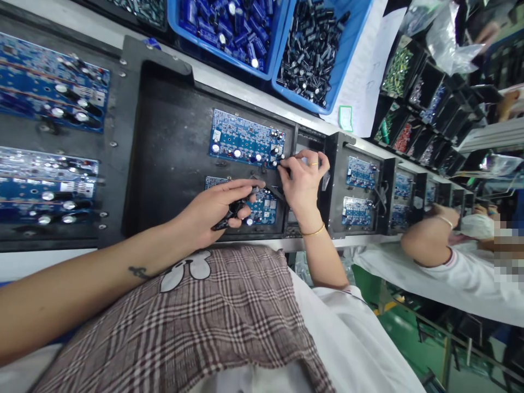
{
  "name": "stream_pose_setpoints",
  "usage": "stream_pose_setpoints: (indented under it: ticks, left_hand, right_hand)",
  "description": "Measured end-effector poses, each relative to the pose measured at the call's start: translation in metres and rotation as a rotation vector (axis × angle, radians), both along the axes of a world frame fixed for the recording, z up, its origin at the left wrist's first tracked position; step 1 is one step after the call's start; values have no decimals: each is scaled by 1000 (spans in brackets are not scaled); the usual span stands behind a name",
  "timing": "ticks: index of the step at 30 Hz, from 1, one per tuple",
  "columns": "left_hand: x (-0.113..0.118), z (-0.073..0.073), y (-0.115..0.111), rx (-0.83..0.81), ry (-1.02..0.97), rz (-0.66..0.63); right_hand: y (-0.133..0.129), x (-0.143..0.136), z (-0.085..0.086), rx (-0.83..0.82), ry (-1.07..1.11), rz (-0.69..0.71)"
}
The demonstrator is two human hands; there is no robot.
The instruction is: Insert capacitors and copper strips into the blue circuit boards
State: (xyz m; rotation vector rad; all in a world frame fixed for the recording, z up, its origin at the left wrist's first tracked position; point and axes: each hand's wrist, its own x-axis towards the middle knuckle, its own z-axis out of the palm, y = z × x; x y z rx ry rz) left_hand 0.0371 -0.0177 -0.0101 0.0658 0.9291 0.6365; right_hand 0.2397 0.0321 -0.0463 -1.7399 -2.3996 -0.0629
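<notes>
My left hand (223,210) is closed around several small black capacitors (227,215), over the lower blue circuit board (264,213), which it partly hides. Just above, the upper circuit board (245,139) lies in the black tray (167,147), with a few capacitors standing along its near edge. At that board's lower right corner, my right hand (303,180) has thumb and fingertips pinched together; what they hold is too small or hidden to name.
Behind the tray stand a blue bin of blue capacitors (229,27) and a blue bin of black capacitors (309,49). More boards (49,82) lie at left, others in frames (360,172) at right. Black part bins (405,98) line the back right; a co-worker (450,256) sits right.
</notes>
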Motion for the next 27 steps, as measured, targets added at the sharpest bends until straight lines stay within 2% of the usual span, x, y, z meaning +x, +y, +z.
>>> stream_pose_setpoints:
  ticks: [2, 5, 7, 9, 11, 13, 16, 18, 22, 27]
  left_hand:
    - [1, -2, -2, -7, 2, 24]
    - [4, -1, -5, -9, -14, 40]
    - [7, 3, -10, -23, -45, 19]
    - [10, 8, -16, -75, -75, -26]
    - [12, 11, -25, -159, -108, -108]
    - [14, 11, -34, -227, -143, -205]
    - [15, 6, -46, -221, -145, -309]
    - [14, 1, -52, -191, -115, -345]
    - [10, -2, -59, -135, -102, -352]
    - [6, -3, -61, -86, -143, -307]
  right_hand:
    - [-3, -3, 9, -19, 1, -3]
    - [-22, -11, 39, -63, 103, 24]
    - [-43, -16, 61, -186, 238, 131]
    - [-64, -17, 72, -323, 366, 239]
    - [-80, -14, 68, -367, 408, 205]
    - [-88, -6, 52, -372, 373, 121]
    - [-89, 5, 29, -396, 276, 80]
    - [-87, 7, 22, -387, 205, 80]
    - [-84, 3, 24, -345, 67, 106]
    - [-81, 4, 26, -338, 19, 166]
